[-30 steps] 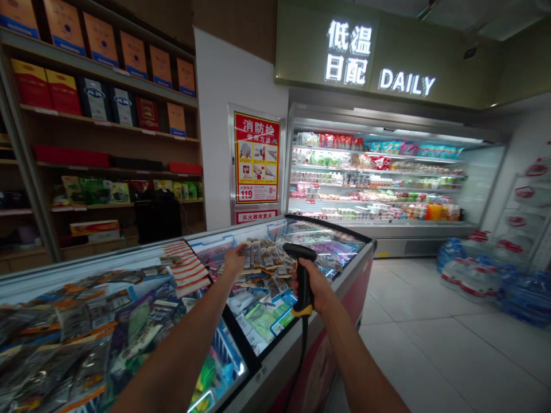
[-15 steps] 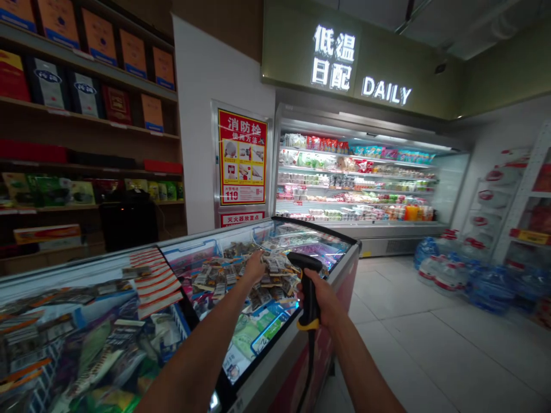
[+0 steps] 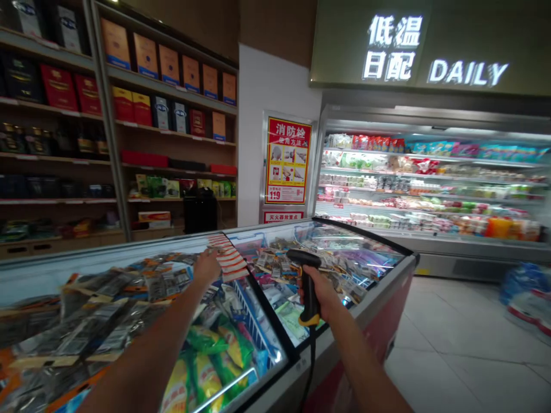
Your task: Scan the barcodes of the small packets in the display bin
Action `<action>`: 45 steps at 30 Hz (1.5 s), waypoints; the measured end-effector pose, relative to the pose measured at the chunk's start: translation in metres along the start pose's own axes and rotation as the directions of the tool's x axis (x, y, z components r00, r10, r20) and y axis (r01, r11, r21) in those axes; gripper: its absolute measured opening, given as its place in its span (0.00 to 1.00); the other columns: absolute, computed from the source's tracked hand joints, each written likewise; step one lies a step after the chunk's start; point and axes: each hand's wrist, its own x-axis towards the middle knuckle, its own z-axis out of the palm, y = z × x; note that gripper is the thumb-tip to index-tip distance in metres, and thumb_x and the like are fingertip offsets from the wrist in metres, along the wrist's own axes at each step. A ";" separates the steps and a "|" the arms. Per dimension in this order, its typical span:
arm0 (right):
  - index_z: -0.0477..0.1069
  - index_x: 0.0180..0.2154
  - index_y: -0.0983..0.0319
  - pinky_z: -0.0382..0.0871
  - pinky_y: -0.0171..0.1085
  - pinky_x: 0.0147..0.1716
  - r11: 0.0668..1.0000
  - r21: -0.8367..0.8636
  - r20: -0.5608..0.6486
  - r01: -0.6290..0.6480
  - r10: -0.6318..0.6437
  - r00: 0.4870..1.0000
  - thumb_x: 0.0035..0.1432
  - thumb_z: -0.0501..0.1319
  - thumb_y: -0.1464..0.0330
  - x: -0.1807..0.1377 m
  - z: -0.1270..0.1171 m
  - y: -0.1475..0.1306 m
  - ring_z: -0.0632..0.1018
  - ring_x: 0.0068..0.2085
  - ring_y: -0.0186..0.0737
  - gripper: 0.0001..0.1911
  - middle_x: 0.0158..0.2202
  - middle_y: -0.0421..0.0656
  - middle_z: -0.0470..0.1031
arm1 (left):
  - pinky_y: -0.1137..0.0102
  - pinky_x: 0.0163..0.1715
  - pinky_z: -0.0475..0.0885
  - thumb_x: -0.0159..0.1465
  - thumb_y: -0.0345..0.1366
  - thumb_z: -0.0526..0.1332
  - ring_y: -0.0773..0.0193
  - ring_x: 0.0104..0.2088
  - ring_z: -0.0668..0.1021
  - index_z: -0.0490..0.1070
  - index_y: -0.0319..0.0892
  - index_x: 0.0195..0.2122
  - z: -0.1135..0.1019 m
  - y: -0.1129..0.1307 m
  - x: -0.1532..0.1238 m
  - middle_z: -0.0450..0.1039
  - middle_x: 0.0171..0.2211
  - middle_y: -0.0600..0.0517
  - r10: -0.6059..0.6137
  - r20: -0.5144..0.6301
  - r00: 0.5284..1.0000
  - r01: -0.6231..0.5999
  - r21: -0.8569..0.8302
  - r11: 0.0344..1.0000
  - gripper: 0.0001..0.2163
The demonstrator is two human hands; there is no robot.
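Note:
My right hand (image 3: 321,295) is closed round the grip of a black barcode scanner (image 3: 306,281) with a yellow base, its cable hanging down, held above the glass lid of a chest freezer (image 3: 365,312). My left hand (image 3: 206,267) reaches forward onto the freezer top, fingers curled by small grey snack packets (image 3: 159,281) and a red-and-white striped item (image 3: 228,258); whether it grips one is hidden. Green and yellow bags (image 3: 210,361) lie under the glass near me.
Wooden shelves with boxed goods (image 3: 163,120) fill the left wall. A red fire-hydrant notice (image 3: 287,160) hangs on a white pillar. A lit open chiller (image 3: 430,189) runs along the right under a "DAILY" sign. Water bottle packs (image 3: 527,298) sit on the tiled floor.
My left hand has moved left from the packets over the right lid to the packets beside the striped item. The view has swung left. The scanner stays in my right hand.

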 end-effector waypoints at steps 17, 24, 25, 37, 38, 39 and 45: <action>0.65 0.27 0.63 0.60 0.29 0.11 0.998 -0.032 -0.071 -0.053 0.050 0.996 0.50 0.58 0.61 0.047 0.020 0.016 0.66 0.14 0.29 0.11 0.16 0.36 0.66 | 0.47 0.51 0.55 0.61 0.35 0.48 0.42 0.57 0.60 0.62 0.46 0.56 0.036 -0.034 0.065 0.56 0.60 0.44 0.043 0.249 0.968 -0.088 0.172 0.981 0.21; 0.64 0.27 0.63 0.61 0.30 0.11 0.999 -0.028 -0.017 -0.034 0.034 0.999 0.48 0.60 0.59 0.037 0.020 0.018 0.66 0.14 0.29 0.13 0.16 0.36 0.66 | 0.50 0.44 0.65 0.57 0.34 0.50 0.44 0.52 0.67 0.65 0.43 0.53 0.021 -0.038 0.034 0.63 0.54 0.40 0.084 0.261 0.962 -0.138 0.199 0.970 0.22; 0.65 0.27 0.63 0.61 0.30 0.11 0.999 -0.029 -0.011 -0.031 0.031 0.999 0.47 0.60 0.59 0.033 0.020 0.018 0.66 0.14 0.29 0.13 0.16 0.35 0.66 | 0.52 0.45 0.65 0.56 0.34 0.52 0.45 0.52 0.68 0.65 0.42 0.53 0.015 -0.037 0.026 0.64 0.54 0.40 0.101 0.279 0.955 -0.160 0.198 0.967 0.22; 0.64 0.26 0.63 0.60 0.30 0.12 1.000 0.018 0.005 -0.025 0.025 1.000 0.51 0.57 0.61 -0.016 0.009 -0.001 0.66 0.14 0.29 0.11 0.15 0.36 0.65 | 0.58 0.43 0.67 0.43 0.28 0.58 0.45 0.49 0.69 0.67 0.40 0.51 -0.031 0.013 -0.085 0.64 0.52 0.37 0.259 0.420 0.870 -0.366 0.197 0.910 0.30; 0.64 0.25 0.63 0.60 0.29 0.12 0.999 0.028 0.006 -0.019 0.019 1.000 0.51 0.57 0.61 -0.020 0.007 -0.003 0.66 0.14 0.29 0.11 0.15 0.36 0.65 | 0.57 0.42 0.67 0.45 0.28 0.57 0.44 0.49 0.69 0.69 0.39 0.49 -0.030 0.016 -0.095 0.64 0.51 0.37 0.277 0.412 0.868 -0.385 0.204 0.900 0.27; 0.64 0.25 0.63 0.60 0.29 0.12 0.999 0.036 0.010 -0.012 0.012 1.000 0.51 0.57 0.62 -0.023 0.006 -0.005 0.66 0.14 0.29 0.11 0.15 0.36 0.65 | 0.56 0.42 0.67 0.46 0.27 0.56 0.44 0.50 0.68 0.70 0.39 0.48 -0.028 0.020 -0.105 0.64 0.51 0.36 0.300 0.404 0.864 -0.405 0.203 0.892 0.25; 0.62 0.23 0.63 0.60 0.30 0.12 0.999 0.047 0.005 -0.004 0.004 1.000 0.54 0.55 0.63 -0.032 -0.002 -0.011 0.66 0.14 0.29 0.12 0.16 0.37 0.66 | 0.57 0.53 0.57 0.47 0.24 0.56 0.50 0.56 0.64 0.66 0.43 0.52 -0.012 0.049 -0.140 0.62 0.56 0.42 0.485 0.406 0.775 -0.534 0.010 0.845 0.29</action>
